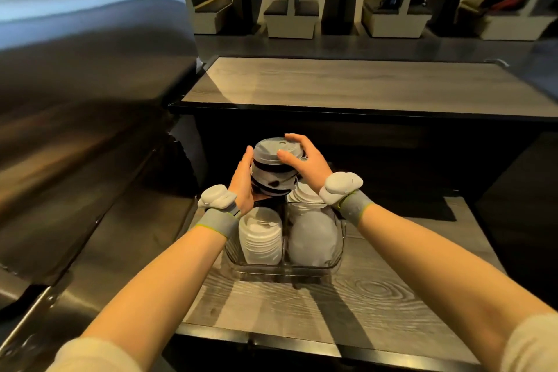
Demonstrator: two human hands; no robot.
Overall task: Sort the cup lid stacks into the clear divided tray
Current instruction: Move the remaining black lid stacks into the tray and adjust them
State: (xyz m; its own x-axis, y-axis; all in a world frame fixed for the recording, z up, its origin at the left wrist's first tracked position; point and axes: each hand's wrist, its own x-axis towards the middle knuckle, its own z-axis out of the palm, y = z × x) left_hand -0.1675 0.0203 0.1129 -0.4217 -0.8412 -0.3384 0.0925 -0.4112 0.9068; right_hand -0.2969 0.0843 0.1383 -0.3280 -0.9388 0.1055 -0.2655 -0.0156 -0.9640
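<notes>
Held stack (273,174): grey and black lids, tilted, at the far-left compartment of the tray; whether resting in it unclear.
Left hand (243,183): flat against the held stack's left side, fingers straight.
Right hand (303,160): curled over the top lid, thumb on the near side.
Tray (283,269): clear, divided, on the table.
White stack (261,238): near-left compartment.
Grey stack (312,238): near-right compartment.
Far lids (305,195): white, far-right compartment, partly behind the right wrist.
Wristbands (216,222): grey, each with a pale device.
Table (377,290): wood grain, dark edge.
Counter (362,84): beyond, wood-grain top.
Booths (290,12): along the far wall.
</notes>
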